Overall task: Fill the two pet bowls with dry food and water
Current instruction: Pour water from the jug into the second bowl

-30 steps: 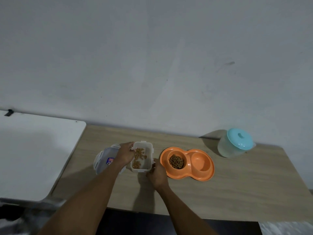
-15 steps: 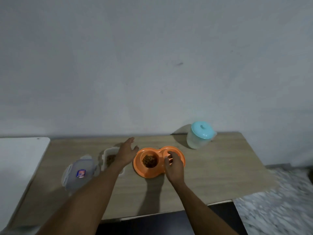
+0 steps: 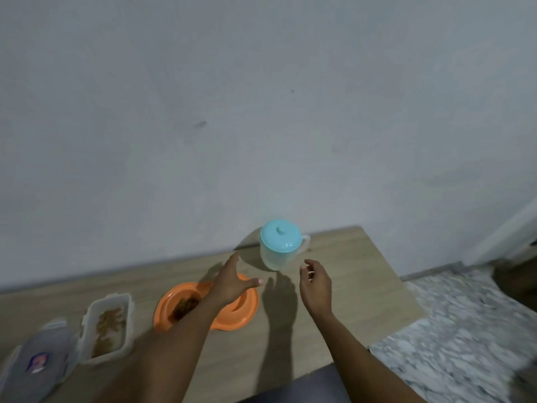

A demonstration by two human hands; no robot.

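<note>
An orange double pet bowl (image 3: pixel 232 319) lies on the wooden table (image 3: pixel 290 338); its left cup holds brown dry food (image 3: pixel 184 308), and my left forearm partly hides its right cup. A translucent pitcher with a light blue lid (image 3: pixel 280 244) stands at the back near the wall. My left hand (image 3: pixel 232 282) hovers over the bowl with fingers spread, holding nothing. To the right, my right hand (image 3: pixel 315 283) hangs below the pitcher, fingers loosely curled and empty, apart from it.
A clear food container (image 3: pixel 107 325) with brown kibble sits open left of the bowl, and its grey lid (image 3: pixel 40 360) lies at the far left. The table's right edge drops to a marbled floor (image 3: pixel 465 330). A plain wall rises behind.
The view swung right. My hands left the food container and the bowl and rose toward the pitcher; the right hand lifted off the bowl's right cup.
</note>
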